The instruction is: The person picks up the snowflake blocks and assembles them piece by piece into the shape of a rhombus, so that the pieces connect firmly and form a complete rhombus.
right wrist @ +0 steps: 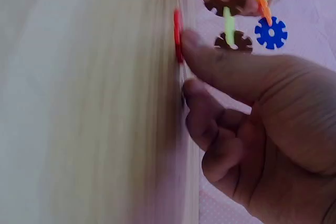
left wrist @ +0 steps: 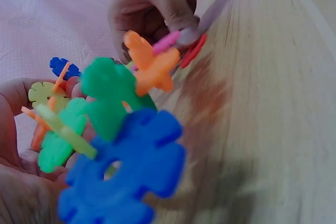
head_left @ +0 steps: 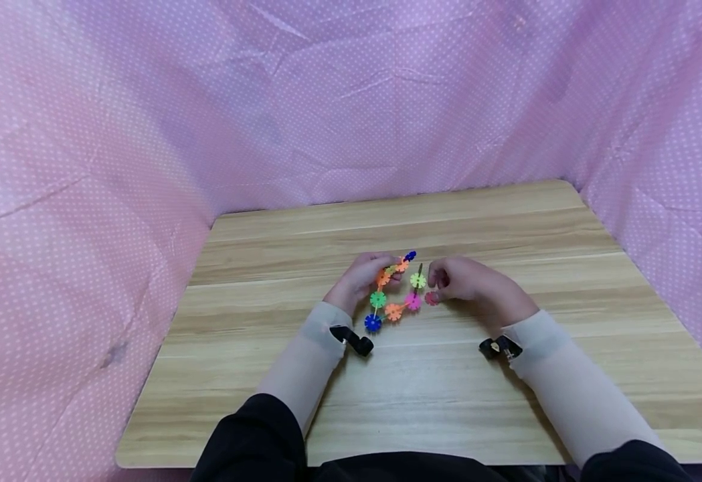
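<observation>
My left hand (head_left: 364,276) holds one end of a chain of plastic snowflake discs, its fingers around orange and yellow pieces. In the left wrist view, a large blue disc (left wrist: 126,166) hangs nearest the camera, joined to green discs (left wrist: 107,95). The chain bends round through an orange disc (head_left: 393,312) and a pink disc (head_left: 413,301) to a yellow-green disc (head_left: 418,280) and brown ones (right wrist: 233,42). Just right of that end, my right hand (head_left: 465,281) holds a separate red disc (right wrist: 178,36) at its thumb tip, low over the table. Its other fingers are curled.
A wood-grain table (head_left: 423,402) lies beneath both hands. Pink dotted cloth (head_left: 351,100) hangs behind it and along both sides. Small black wrist cameras (head_left: 359,343) are strapped to both forearms.
</observation>
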Tool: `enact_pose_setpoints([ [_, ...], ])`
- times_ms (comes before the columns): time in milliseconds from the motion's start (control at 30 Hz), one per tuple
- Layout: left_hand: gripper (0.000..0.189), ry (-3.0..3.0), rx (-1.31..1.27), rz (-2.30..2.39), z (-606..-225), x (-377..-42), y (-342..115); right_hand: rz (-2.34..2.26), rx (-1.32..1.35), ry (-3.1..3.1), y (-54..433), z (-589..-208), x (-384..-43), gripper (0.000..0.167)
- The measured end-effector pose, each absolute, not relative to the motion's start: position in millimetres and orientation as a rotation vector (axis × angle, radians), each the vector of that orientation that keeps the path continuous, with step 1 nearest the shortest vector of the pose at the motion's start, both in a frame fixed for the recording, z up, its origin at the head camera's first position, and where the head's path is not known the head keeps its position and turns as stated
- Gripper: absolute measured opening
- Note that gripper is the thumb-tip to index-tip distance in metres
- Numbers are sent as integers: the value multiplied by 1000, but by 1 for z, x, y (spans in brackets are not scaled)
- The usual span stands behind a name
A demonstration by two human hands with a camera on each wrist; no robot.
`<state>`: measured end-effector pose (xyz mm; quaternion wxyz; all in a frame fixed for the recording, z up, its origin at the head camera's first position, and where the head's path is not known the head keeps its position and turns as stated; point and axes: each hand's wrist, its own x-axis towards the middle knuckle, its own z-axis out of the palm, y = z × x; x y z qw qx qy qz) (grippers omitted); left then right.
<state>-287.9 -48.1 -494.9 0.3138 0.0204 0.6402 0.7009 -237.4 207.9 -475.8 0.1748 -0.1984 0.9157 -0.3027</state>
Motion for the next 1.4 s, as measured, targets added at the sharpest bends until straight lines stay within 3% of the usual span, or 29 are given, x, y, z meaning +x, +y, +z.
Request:
enact_pose_setpoints([
  [67,32,1688,56,1843,-496,-288,-48,-834,-522,2656,211,-476,-239,11],
  [300,34,1684,57,1837,-496,-287,-47,-802,-451,2716,218,-473,-240,25],
  [733,21,1653,145,1848,-499,-286,-44,-1019,-306,2742,222,-474,-244,4],
  [1067,16,1640,186,1829,-498,-284,-40,-1629,-152,2499,225,-465,-250,23],
  [1400,17,1637,190,1808,-498,-283,-38,-1777,-95,2355,220,-462,-249,24],
])
